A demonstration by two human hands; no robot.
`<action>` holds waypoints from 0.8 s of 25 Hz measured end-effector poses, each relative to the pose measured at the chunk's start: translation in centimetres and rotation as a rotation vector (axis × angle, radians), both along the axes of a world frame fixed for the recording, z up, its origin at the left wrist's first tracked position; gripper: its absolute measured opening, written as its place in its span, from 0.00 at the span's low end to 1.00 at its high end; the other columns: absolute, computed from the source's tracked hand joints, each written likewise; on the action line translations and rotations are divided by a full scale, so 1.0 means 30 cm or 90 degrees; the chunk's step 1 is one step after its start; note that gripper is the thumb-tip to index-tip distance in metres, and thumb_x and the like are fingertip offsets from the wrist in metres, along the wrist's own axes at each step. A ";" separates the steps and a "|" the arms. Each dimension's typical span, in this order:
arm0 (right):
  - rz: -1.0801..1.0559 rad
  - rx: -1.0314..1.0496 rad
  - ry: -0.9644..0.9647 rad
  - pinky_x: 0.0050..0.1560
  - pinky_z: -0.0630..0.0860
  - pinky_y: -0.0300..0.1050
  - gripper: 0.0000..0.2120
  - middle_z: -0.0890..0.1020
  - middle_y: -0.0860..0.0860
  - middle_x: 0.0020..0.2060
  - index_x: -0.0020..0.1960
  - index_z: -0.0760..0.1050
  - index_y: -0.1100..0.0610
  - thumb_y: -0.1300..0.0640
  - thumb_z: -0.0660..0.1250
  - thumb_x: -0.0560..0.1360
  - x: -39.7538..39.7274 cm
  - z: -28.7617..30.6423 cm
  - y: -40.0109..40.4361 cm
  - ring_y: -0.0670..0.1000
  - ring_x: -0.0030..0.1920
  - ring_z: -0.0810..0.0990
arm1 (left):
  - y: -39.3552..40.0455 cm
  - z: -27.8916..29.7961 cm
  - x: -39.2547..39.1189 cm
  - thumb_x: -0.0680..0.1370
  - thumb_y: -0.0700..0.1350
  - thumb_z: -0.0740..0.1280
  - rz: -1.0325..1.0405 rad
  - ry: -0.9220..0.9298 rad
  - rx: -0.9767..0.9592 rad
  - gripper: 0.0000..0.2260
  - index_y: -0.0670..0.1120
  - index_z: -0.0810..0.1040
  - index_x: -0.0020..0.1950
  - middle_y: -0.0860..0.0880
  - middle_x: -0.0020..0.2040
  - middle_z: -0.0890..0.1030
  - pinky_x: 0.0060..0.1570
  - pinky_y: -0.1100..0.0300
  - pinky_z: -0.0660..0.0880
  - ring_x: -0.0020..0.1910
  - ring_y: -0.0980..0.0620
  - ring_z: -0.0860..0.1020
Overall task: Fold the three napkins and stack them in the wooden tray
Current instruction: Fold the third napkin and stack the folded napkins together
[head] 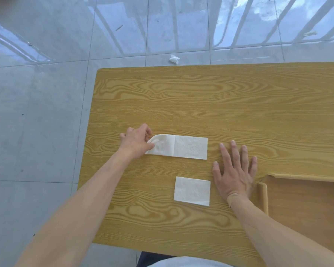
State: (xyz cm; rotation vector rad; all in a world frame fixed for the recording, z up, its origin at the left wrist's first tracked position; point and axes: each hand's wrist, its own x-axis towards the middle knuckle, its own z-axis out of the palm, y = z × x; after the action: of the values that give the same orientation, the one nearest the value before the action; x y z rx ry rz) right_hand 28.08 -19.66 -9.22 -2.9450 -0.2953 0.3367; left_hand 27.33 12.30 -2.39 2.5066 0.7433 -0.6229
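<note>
My left hand pinches the left end of the long napkin at frame centre, curling it up off the table. My right hand lies flat and splayed, gripping nothing, so the thin white strip could slide and crease crooked. A folded napkin sits below it; the wooden tray at lower right looks empty

Bright, even daylight fills the scene. The glossy tiled floor carries strong glare and pale reflected bars along the top. Shadows on the wooden table are faint and soft. Wide-angle distortion bends the table edges; detail is slightly soft throughout.
</note>
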 end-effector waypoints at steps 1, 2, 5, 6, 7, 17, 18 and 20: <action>-0.002 0.005 -0.001 0.76 0.40 0.60 0.30 0.50 0.43 0.80 0.78 0.47 0.38 0.38 0.49 0.78 0.000 0.000 0.000 0.52 0.80 0.43 | 0.005 0.004 -0.005 0.72 0.47 0.71 0.029 0.013 -0.028 0.10 0.54 0.74 0.51 0.56 0.41 0.78 0.51 0.51 0.62 0.51 0.52 0.72; -0.003 0.011 -0.003 0.76 0.40 0.60 0.30 0.50 0.43 0.80 0.78 0.47 0.39 0.38 0.49 0.78 0.000 -0.001 0.000 0.52 0.80 0.43 | 0.012 0.007 -0.010 0.72 0.47 0.71 0.060 0.022 -0.061 0.08 0.54 0.76 0.49 0.56 0.40 0.78 0.52 0.50 0.65 0.48 0.52 0.74; -0.003 0.014 -0.008 0.76 0.40 0.60 0.30 0.50 0.44 0.80 0.78 0.48 0.39 0.39 0.50 0.77 -0.001 -0.002 0.002 0.53 0.80 0.44 | 0.031 0.019 -0.028 0.74 0.45 0.71 0.138 0.002 -0.162 0.04 0.51 0.77 0.44 0.53 0.41 0.76 0.43 0.55 0.72 0.41 0.52 0.75; -0.003 0.013 -0.011 0.76 0.40 0.60 0.30 0.50 0.44 0.80 0.79 0.48 0.39 0.39 0.50 0.78 -0.002 -0.003 0.001 0.53 0.80 0.44 | 0.030 0.025 -0.032 0.75 0.45 0.70 0.158 -0.009 -0.179 0.03 0.50 0.77 0.44 0.52 0.42 0.76 0.39 0.57 0.71 0.40 0.52 0.74; -0.003 0.013 -0.013 0.76 0.40 0.60 0.30 0.50 0.44 0.80 0.79 0.48 0.39 0.39 0.50 0.78 -0.002 -0.005 0.001 0.53 0.80 0.44 | 0.026 0.032 -0.035 0.75 0.45 0.69 0.183 -0.017 -0.193 0.03 0.49 0.76 0.45 0.51 0.43 0.76 0.38 0.57 0.71 0.39 0.52 0.74; -0.003 0.016 -0.006 0.76 0.41 0.61 0.30 0.50 0.44 0.80 0.79 0.48 0.39 0.39 0.50 0.77 -0.001 -0.004 0.001 0.52 0.80 0.43 | -0.063 0.124 -0.010 0.76 0.48 0.69 0.249 -0.187 -0.230 0.03 0.52 0.78 0.47 0.53 0.41 0.79 0.37 0.56 0.72 0.37 0.54 0.74; -0.004 0.017 -0.003 0.76 0.41 0.61 0.30 0.50 0.44 0.80 0.78 0.48 0.39 0.39 0.50 0.77 0.000 -0.003 0.000 0.52 0.80 0.42 | -0.083 0.134 0.001 0.76 0.49 0.70 0.246 -0.193 -0.236 0.03 0.52 0.78 0.47 0.54 0.40 0.79 0.37 0.56 0.73 0.36 0.54 0.75; -0.004 0.020 0.002 0.77 0.41 0.61 0.30 0.50 0.44 0.80 0.78 0.48 0.39 0.39 0.50 0.77 0.001 -0.003 0.001 0.52 0.80 0.42 | -0.133 0.146 0.022 0.75 0.48 0.71 0.243 -0.201 -0.258 0.03 0.52 0.78 0.45 0.54 0.40 0.80 0.34 0.56 0.74 0.35 0.55 0.76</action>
State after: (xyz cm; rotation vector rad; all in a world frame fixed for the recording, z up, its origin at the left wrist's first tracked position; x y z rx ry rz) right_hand 28.11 -19.62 -9.32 -2.9135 -0.2892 0.3338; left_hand 27.99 8.32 1.98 1.9581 0.8454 -0.2071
